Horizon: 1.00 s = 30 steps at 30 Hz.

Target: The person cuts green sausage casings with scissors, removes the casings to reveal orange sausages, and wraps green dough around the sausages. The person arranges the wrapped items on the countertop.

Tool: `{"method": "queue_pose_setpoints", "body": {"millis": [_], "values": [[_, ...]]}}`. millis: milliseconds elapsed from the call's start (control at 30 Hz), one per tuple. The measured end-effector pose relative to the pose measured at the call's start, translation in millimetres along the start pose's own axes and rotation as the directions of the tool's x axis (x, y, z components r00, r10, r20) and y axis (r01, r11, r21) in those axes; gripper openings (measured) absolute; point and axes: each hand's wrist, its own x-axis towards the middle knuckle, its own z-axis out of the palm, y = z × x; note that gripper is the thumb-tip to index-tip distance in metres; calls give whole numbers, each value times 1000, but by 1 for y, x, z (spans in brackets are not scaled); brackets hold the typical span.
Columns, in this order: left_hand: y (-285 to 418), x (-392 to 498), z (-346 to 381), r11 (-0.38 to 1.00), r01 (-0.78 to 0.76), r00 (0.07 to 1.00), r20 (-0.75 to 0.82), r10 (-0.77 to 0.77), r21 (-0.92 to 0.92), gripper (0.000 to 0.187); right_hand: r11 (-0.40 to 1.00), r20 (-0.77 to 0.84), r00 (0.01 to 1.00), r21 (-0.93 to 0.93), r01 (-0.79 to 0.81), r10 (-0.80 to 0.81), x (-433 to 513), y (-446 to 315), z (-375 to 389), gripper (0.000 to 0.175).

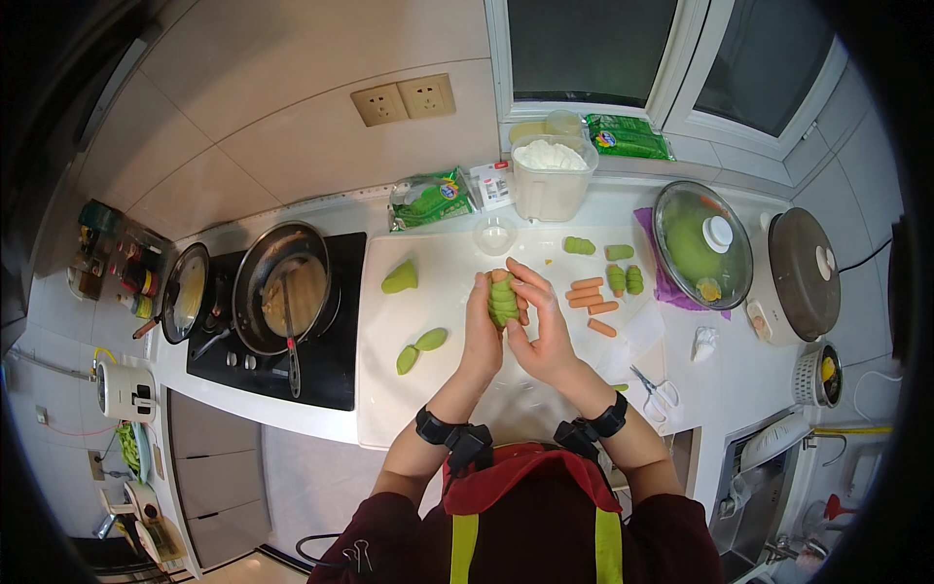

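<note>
A sausage wrapped in a spiral of green dough (502, 301) is held upright above the white work board (438, 255). The sausage's pinkish end shows at the top. Against its left side rests my left hand (481, 336), while my right hand (541, 332) curves around the right side, thumb low and fingers near the top. Several bare sausages (584, 292) lie on the board to the right. Beyond them are several finished-looking dough-wrapped sausages (579, 245). Left of my hands sit a larger green dough lump (400, 277) and two smaller dough pieces (431, 339).
Scissors (656, 394) lie at the board's right edge. A tub of white flour (552, 179) and a small clear bowl (495, 236) stand behind. Leftward is a frying pan (299, 292) on the black cooktop (343, 365); rightward, a glass-lidded bowl (693, 241) and an electric pot (803, 274).
</note>
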Motion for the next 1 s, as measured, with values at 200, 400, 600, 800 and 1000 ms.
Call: {"method": "queue_pose_setpoints", "body": {"millis": [200,400,600,800,1000], "values": [[3,-1,-3,1000,-4,1000,26,4,-6,52,999,11,1000,-34,5,-5,1,1,0,56],[4,0,1,997,81,996,35,-81,-1,54,962,54,987,225,-157,149,-5,10,7,64],[6,0,1,994,104,986,137,-100,-25,49,887,76,968,387,-250,240,-8,3,3,64],[6,-4,-2,995,82,972,215,-91,52,47,979,58,978,22,-204,202,-11,-19,-13,78],[3,-7,-7,887,454,782,438,-443,86,55,922,-30,976,-324,-211,214,-27,-42,-19,91]]}}
